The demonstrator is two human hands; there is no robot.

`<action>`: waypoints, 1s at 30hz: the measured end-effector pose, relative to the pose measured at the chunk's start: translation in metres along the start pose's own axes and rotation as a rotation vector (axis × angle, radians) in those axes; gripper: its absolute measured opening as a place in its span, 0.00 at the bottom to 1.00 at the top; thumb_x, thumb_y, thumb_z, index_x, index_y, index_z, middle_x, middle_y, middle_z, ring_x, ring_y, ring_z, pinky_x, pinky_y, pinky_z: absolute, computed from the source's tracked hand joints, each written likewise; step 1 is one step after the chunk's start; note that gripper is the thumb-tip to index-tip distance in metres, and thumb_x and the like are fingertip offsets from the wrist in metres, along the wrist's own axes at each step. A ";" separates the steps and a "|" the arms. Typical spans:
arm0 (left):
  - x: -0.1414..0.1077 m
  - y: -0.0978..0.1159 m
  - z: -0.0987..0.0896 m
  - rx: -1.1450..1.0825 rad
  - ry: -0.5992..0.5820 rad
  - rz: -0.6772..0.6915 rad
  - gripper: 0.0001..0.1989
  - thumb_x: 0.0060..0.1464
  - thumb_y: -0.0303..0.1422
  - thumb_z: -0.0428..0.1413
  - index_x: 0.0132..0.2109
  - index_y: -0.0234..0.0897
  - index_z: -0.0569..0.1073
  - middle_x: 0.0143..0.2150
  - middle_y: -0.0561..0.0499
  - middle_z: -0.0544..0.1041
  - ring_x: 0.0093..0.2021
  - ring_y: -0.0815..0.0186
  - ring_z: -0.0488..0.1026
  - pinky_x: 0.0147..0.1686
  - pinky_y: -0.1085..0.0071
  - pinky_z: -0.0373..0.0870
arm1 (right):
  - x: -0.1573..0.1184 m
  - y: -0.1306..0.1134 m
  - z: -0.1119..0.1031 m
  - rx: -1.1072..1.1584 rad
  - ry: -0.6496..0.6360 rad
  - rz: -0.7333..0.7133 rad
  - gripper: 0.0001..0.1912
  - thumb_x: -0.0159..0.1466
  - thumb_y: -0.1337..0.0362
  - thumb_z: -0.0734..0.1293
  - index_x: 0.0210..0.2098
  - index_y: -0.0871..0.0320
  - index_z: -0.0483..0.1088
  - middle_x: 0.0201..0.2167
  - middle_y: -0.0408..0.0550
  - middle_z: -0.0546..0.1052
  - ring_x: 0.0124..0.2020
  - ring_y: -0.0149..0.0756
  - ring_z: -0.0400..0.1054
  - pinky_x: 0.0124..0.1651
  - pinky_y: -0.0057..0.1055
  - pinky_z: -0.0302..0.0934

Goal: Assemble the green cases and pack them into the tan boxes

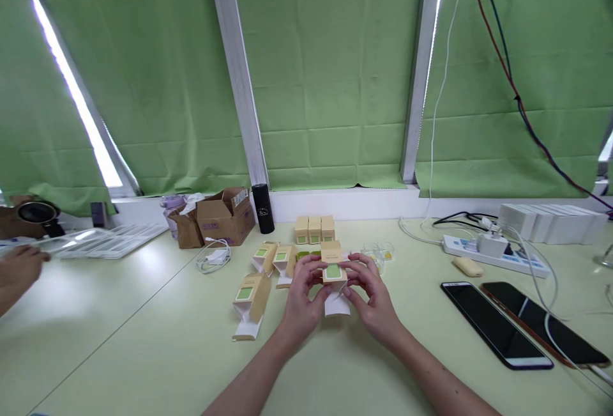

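Bare forearms [261,371] lie nearest my camera, angled in from the lower edge over the pale bench [182,365] toward a small tan box [331,252]. That box sits between the left hand [301,301] and the right hand [376,301], straight ahead of me, its green window facing my way and a white flap [337,304] hanging from its lower end. I read the grip as clamped on the box from both sides: fingers along the side walls, thumbs down near the lower corners beside the flap. Whether the box's underside touches the bench I cannot tell.

To work this end well, I would press evenly from both sides and only lightly, since the walls look like thin card that could buckle. I would hold the box square and leave the thumbs free to guide the flap without creasing it.

Three similar boxes with hanging flaps, the nearest one [253,294] included, stand left of the left hand, so I would mind that elbow room. Behind, three boxes [315,229] form a tidy row. Clear round pieces [384,250] lie just beyond the right hand; I would avoid brushing them.
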State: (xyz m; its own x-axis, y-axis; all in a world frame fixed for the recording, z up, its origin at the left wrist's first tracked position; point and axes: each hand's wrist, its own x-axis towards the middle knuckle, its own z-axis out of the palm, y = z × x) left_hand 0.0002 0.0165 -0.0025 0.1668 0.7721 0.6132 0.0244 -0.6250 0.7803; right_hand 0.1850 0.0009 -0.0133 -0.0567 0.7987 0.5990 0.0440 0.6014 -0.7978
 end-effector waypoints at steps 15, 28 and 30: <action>0.000 0.002 0.002 0.029 -0.007 0.024 0.14 0.62 0.34 0.62 0.53 0.41 0.73 0.60 0.42 0.64 0.54 0.57 0.75 0.51 0.58 0.78 | 0.000 -0.003 0.002 -0.017 0.052 0.002 0.15 0.70 0.60 0.68 0.55 0.47 0.74 0.62 0.53 0.61 0.43 0.37 0.76 0.53 0.44 0.74; -0.005 0.003 -0.004 0.055 -0.098 0.037 0.21 0.63 0.30 0.56 0.62 0.45 0.70 0.64 0.41 0.60 0.61 0.53 0.70 0.59 0.52 0.74 | 0.002 -0.003 0.002 0.013 0.085 0.022 0.14 0.69 0.57 0.68 0.54 0.48 0.75 0.60 0.53 0.63 0.45 0.38 0.76 0.53 0.42 0.74; -0.006 0.004 -0.006 0.044 -0.147 0.050 0.27 0.59 0.26 0.55 0.65 0.48 0.68 0.67 0.42 0.58 0.65 0.49 0.66 0.62 0.50 0.71 | 0.003 -0.002 0.001 0.038 0.092 0.031 0.14 0.69 0.57 0.69 0.54 0.48 0.75 0.60 0.53 0.62 0.45 0.37 0.76 0.52 0.41 0.74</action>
State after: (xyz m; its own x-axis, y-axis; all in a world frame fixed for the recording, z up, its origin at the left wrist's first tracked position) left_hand -0.0067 0.0103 -0.0022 0.3110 0.7169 0.6239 0.0554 -0.6691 0.7411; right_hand 0.1835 0.0016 -0.0099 0.0357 0.8165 0.5763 0.0067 0.5764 -0.8171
